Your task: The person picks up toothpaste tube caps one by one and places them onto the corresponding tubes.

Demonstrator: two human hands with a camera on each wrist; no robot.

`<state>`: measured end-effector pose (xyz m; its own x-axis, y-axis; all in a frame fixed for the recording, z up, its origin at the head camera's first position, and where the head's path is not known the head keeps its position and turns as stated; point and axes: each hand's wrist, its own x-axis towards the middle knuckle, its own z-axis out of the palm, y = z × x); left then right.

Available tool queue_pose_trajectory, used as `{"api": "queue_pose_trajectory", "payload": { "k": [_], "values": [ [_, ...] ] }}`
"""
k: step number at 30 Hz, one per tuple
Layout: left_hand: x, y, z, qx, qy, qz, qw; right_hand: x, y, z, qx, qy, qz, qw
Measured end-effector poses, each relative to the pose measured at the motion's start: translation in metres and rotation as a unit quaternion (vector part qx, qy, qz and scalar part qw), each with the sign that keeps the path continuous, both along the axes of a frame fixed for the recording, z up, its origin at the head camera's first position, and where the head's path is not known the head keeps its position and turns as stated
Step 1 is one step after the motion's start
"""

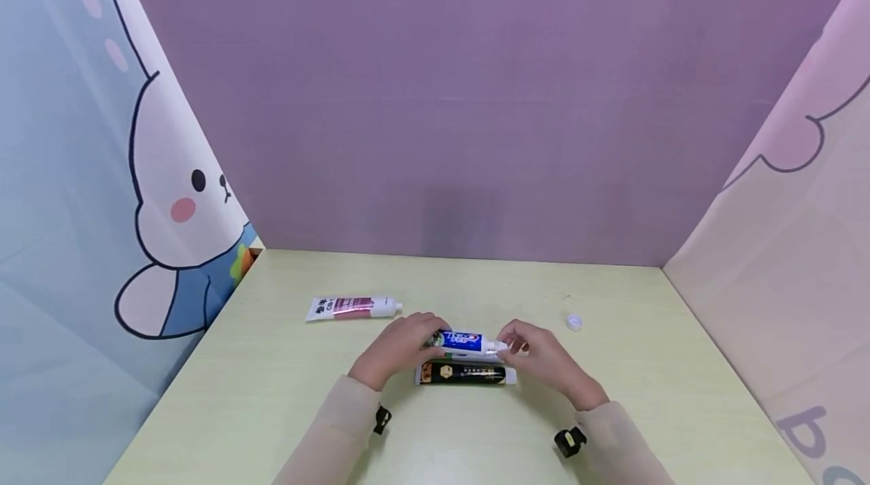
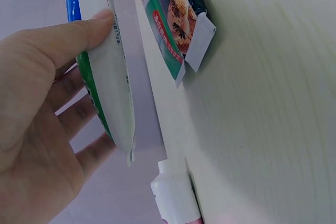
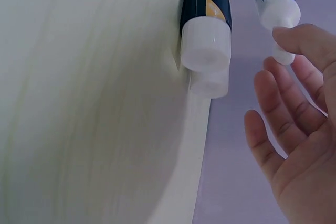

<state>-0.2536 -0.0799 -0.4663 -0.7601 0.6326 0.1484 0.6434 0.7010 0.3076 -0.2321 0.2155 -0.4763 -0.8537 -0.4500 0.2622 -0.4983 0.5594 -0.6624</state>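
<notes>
My left hand [image 1: 405, 345] grips a blue, white and green toothpaste tube [image 1: 462, 341] near its flat end, holding it above the table. In the left wrist view its thumb presses on the white side of the tube [image 2: 105, 77]. At the other end my right hand [image 1: 544, 353] pinches the small white cap [image 3: 283, 56] between thumb and fingers. Just in front lies a black toothpaste tube [image 1: 465, 374] with a white cap. A green and white tube [image 2: 163, 40] lies alongside it, mostly hidden in the head view.
A white and pink tube [image 1: 353, 308] lies at the back left of the table, its narrow nozzle showing. A loose white cap [image 1: 574, 322] rests on the right of the table [image 1: 646, 387]. A purple panel [image 1: 462, 107] stands behind, with printed cloths at both sides.
</notes>
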Motion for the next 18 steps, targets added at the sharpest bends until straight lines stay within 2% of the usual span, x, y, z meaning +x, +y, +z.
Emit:
{"api": "queue_pose_trajectory", "payload": {
  "k": [8,18],
  "values": [
    [-0.0001,0.0011,-0.0006,-0.006,-0.001,0.003,1.0000,0.0033,-0.0050,0.0005,-0.011,0.026,-0.010,1.000],
    [0.0023,0.0020,0.0022,-0.003,0.001,0.004,1.0000,0.0050,-0.0082,0.0021,-0.019,0.019,-0.006,1.000]
  ]
}}
